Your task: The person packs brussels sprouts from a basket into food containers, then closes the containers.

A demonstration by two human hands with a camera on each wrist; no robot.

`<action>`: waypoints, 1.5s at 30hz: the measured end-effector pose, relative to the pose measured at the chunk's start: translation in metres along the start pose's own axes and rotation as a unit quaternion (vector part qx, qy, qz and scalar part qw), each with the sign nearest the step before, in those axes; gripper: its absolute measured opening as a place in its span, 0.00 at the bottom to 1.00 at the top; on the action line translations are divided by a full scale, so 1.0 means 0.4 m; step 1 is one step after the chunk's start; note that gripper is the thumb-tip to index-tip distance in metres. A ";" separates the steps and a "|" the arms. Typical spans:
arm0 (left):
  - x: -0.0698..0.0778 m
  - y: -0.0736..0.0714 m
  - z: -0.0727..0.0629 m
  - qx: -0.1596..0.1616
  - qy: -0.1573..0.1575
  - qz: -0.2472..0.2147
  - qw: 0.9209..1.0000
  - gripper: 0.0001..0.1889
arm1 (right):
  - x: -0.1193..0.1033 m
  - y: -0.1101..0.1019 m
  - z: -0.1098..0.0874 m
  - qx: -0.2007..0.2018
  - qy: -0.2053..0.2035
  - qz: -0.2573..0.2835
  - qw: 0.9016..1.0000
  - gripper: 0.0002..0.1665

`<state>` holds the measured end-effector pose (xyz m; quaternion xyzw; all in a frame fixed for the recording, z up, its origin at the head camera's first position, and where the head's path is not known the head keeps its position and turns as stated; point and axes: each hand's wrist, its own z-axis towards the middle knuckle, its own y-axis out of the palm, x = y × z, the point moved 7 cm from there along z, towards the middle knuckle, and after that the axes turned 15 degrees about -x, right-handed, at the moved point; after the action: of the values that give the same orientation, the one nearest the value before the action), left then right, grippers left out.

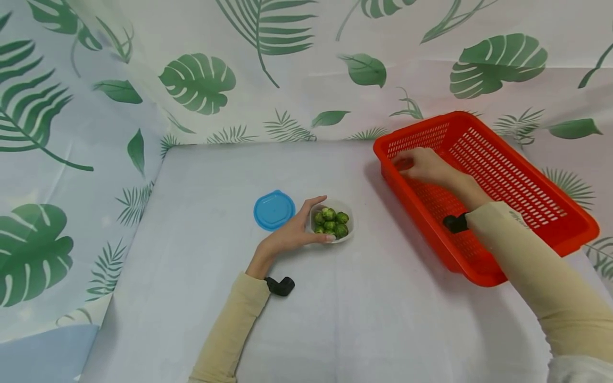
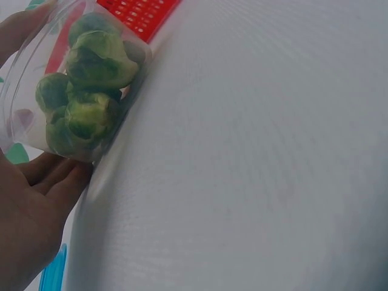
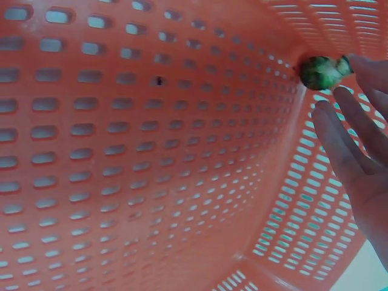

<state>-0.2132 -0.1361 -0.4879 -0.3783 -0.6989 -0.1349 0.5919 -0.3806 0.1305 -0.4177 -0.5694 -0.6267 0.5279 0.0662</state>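
My left hand (image 1: 292, 232) holds a clear plastic container (image 1: 351, 219), thumb on the near side and fingers on the far side. Several Brussels sprouts (image 1: 329, 224) lie inside it, seen through its wall in the left wrist view. Over at the right, my right hand (image 1: 423, 166) reaches into the far left corner of a red plastic basket (image 1: 517, 178). The right wrist view shows a single Brussels sprout (image 3: 320, 73) in that corner, with fingertips (image 3: 342, 93) spread right beside its pale stem end. From the head view, that sprout is hidden.
A blue lid (image 1: 274, 210) lies flat on the white tabletop (image 1: 306, 319), just left of the container. The basket's slotted walls rise around my right hand. Leaf-printed cloth (image 1: 297, 69) hangs behind and to the left of the table.
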 end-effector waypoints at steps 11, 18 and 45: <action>-0.005 -0.002 0.002 0.000 0.000 0.005 1.000 0.51 | 0.013 0.013 0.029 -0.003 -0.004 0.029 1.000 0.25; -0.006 -0.002 0.003 -0.002 -0.001 0.005 1.000 0.51 | 0.016 0.013 0.038 0.005 -0.006 0.015 1.000 0.26; 0.000 0.003 0.000 -0.001 0.003 -0.003 1.000 0.51 | 0.008 -0.005 -0.007 0.075 -0.009 0.025 0.997 0.16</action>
<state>-0.2121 -0.1353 -0.4883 -0.3765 -0.6979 -0.1380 0.5933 -0.3813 0.1351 -0.4167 -0.5735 -0.5715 0.5800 0.0894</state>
